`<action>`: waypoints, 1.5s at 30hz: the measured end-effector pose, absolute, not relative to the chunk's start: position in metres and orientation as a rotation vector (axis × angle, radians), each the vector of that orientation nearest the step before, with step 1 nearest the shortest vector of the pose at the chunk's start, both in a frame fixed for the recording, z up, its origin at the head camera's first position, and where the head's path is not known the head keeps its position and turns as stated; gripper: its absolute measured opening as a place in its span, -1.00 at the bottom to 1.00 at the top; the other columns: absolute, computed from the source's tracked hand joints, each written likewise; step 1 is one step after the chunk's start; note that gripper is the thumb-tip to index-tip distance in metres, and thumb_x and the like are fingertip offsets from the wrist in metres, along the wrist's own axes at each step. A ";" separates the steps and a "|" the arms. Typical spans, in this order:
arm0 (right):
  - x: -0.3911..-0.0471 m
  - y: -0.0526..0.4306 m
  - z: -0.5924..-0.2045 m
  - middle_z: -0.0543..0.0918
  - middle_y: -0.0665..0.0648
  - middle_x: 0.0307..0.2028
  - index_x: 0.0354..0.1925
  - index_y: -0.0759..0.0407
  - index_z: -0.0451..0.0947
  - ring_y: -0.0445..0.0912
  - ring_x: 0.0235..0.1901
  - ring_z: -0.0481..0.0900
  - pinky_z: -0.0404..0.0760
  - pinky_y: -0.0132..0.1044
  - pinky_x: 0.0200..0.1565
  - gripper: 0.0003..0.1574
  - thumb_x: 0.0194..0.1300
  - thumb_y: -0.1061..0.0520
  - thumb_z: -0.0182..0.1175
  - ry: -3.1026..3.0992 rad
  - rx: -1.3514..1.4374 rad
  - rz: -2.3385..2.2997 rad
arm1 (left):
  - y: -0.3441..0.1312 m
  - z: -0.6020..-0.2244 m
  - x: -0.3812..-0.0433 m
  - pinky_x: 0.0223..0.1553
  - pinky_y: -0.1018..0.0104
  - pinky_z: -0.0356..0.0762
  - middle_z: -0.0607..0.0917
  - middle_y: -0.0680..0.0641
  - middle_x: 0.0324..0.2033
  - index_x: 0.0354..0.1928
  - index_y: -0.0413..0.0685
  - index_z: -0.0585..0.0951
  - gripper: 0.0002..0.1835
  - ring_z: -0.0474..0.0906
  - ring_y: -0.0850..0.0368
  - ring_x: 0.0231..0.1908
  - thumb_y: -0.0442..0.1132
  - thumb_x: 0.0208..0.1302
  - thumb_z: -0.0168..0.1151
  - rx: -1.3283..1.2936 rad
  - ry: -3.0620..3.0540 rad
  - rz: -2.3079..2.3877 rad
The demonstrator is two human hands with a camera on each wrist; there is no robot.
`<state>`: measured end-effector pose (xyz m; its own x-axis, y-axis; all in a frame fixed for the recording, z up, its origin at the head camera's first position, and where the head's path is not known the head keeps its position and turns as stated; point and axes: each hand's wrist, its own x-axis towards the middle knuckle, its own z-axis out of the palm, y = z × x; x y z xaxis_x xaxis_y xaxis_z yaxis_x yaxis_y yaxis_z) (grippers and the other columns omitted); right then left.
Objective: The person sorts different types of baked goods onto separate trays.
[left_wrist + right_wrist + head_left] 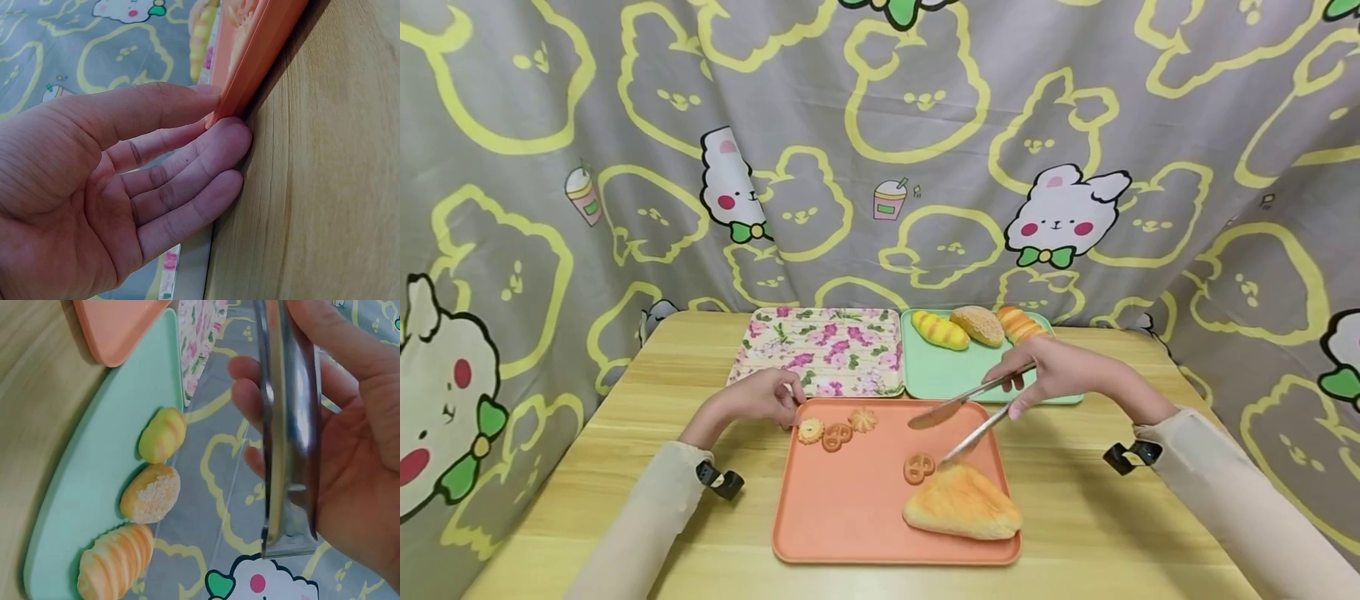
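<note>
In the head view my left hand (pixel 763 395) is at the far left corner of the orange tray (pixel 835 508); the left wrist view shows thumb and fingers pinching its rim. My right hand (pixel 1054 368) grips metal tongs (pixel 976 435), their arms spread apart over the tray. One tong tip is beside a pretzel-shaped cookie (pixel 918 468) and a large triangular bread (pixel 964 504); whether it touches either, I cannot tell. Near my left hand lie a round cookie (pixel 810 431), another pretzel-shaped cookie (pixel 837 437) and a flower-shaped cookie (pixel 862 419).
Behind the orange tray sits a floral tray (pixel 820 350). To its right a green tray (pixel 936 367) carries a yellow striped bread (pixel 940 330), a crumb-topped bun (pixel 977 325) and a ridged roll (pixel 1019 323). A patterned curtain (pixel 820 242) hangs behind the wooden table (pixel 1090 517).
</note>
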<state>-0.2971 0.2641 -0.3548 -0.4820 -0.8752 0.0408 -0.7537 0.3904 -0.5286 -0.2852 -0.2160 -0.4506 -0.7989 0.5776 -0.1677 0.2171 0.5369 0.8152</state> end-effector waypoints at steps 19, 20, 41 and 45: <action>-0.294 0.272 -0.357 0.71 0.06 -0.47 0.00 0.15 0.75 -0.34 -0.45 0.46 0.48 -0.40 -0.43 -0.53 0.10 0.07 0.54 2.137 -1.353 -0.681 | -0.217 -0.448 -0.287 -0.33 0.29 0.63 0.77 -0.23 -0.45 -0.13 -0.42 0.56 -0.74 0.70 0.06 -0.42 -0.53 0.09 0.28 0.636 2.335 1.188; -0.294 0.271 -0.358 0.71 0.05 -0.47 0.00 0.15 0.75 -0.35 -0.45 0.46 0.47 -0.40 -0.43 -0.53 0.10 0.08 0.54 2.132 -1.342 -0.675 | -0.217 -0.448 -0.287 -0.33 0.29 0.63 0.77 -0.23 -0.45 -0.13 -0.42 0.56 -0.74 0.70 0.06 -0.42 -0.53 0.09 0.29 0.634 2.336 1.186; -0.288 0.261 -0.363 0.73 -0.11 -0.42 -0.15 0.02 0.80 -0.41 -0.53 0.35 0.39 -0.48 -0.47 -0.78 0.24 0.01 0.41 2.259 -1.321 -0.624 | -0.216 -0.450 -0.287 -0.34 0.29 0.64 0.76 -0.24 -0.46 -0.14 -0.45 0.55 -0.74 0.68 0.09 -0.44 -0.52 0.09 0.29 0.640 2.320 1.207; -0.289 0.265 -0.363 0.71 -0.11 -0.42 -0.16 0.03 0.79 -0.40 -0.53 0.35 0.38 -0.49 -0.48 -0.81 0.27 0.03 0.40 2.289 -1.326 -0.669 | -0.216 -0.450 -0.286 -0.34 0.29 0.64 0.76 -0.22 -0.47 -0.14 -0.44 0.55 -0.74 0.69 0.06 -0.43 -0.52 0.09 0.29 0.637 2.323 1.205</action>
